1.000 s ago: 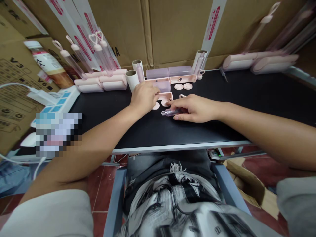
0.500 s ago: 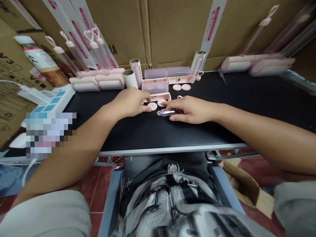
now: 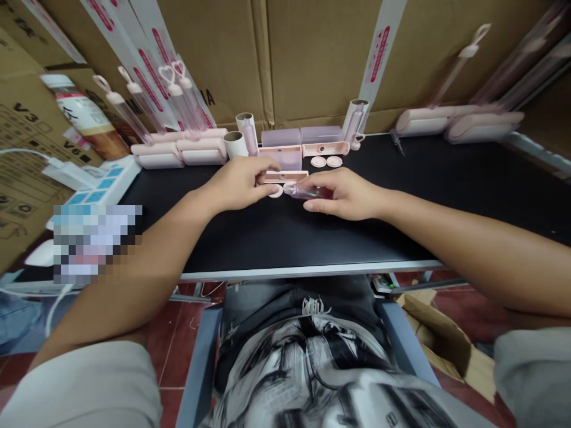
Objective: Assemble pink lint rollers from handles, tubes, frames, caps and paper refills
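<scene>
My left hand rests at the middle of the black table, its thumb on a small pale pink disc. Its index finger is apart from the thumb and reaches over a narrow pink tray-like part. My right hand curls round a clear pinkish tube with a narrow tip pointing left. The tube's tip covers most of a second disc. Behind the hands lie translucent lilac covers and another pink tray part, with two pink discs before it.
White cardboard-like cylinders and a clear tube stand behind my left hand. Pink rollers with looped handles line the back left; more pink rollers are at the back right. A power strip and drink bottle stand left. Cardboard walls the back.
My right hand has brought the clear tube back and slightly left, toward the discs. My left thumb has moved right onto the disc, and its index finger has lifted over the tray part.
</scene>
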Motion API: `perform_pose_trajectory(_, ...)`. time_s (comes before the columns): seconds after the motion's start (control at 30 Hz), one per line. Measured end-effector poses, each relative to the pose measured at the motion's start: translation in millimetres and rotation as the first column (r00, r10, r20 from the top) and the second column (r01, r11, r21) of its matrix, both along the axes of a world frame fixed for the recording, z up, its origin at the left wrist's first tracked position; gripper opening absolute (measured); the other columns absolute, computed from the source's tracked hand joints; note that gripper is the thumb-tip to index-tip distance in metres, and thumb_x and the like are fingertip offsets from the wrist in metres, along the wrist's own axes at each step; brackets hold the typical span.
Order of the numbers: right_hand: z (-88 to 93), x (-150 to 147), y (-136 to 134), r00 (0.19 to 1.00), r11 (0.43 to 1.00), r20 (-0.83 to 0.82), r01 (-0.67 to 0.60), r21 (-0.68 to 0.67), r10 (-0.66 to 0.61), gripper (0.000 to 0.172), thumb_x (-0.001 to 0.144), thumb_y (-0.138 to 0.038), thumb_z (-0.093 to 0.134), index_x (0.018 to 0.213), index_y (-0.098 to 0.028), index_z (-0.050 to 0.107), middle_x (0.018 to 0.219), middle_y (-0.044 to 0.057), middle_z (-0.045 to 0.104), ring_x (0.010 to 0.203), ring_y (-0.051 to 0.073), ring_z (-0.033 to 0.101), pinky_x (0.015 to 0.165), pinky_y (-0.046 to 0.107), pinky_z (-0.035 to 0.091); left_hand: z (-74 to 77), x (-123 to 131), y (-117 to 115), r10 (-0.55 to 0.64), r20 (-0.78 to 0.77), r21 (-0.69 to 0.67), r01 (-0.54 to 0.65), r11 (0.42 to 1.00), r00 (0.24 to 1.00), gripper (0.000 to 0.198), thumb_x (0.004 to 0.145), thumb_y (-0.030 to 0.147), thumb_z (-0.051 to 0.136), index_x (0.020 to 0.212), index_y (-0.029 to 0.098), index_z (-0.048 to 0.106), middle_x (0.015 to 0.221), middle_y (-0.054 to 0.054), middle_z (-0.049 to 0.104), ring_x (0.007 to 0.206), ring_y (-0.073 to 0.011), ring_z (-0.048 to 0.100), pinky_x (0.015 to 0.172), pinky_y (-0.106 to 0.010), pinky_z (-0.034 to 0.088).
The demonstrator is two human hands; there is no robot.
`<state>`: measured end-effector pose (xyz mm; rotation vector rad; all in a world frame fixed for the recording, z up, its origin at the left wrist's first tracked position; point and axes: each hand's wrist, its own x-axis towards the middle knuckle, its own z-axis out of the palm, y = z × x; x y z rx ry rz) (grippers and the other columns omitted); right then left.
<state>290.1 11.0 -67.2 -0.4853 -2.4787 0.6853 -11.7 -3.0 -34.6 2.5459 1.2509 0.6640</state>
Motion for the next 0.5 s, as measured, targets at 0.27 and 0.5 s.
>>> perform_pose_trajectory(0.27, 3.9, -5, -10, 0.99, 0.996, -0.138, -0.007, -0.094, -0.006, 0.055, 0.102, -0.067, 0.078, 0.128, -0.017, 0.081, 0.086, 0.001, 0.075, 0.066, 0.014, 0.061, 0.066, 0.029, 0.046, 7.8, 24, -19, -0.187, 0.391, 0.058, 0.179, 0.982, 0.901, 0.056, 0.091, 0.075, 0.087, 0.099, 0.019, 0.084, 0.083, -0.004, 0.078, 0.069, -0.0145, 0.065, 0.064, -0.03, 0.046)
perform_pose_trajectory(0.5, 20.2, 23, 4, 0.849, 0.875, -0.238, 0.484, -0.013, -0.473, 0.044, 0.101, -0.069, 0.076, 0.111, -0.027, 0.086, 0.088, 0.007, 0.078, 0.076, 0.026, 0.068, 0.072, 0.042, 0.051, 41.8, -30, 0, -0.046, 0.6, 0.238, -0.123, 0.964, 0.798, 0.052, 0.083, 0.078, 0.094, 0.086, 0.028, 0.082, 0.061, 0.005, 0.065, 0.05, -0.0091, 0.05, 0.045, -0.036, 0.034)
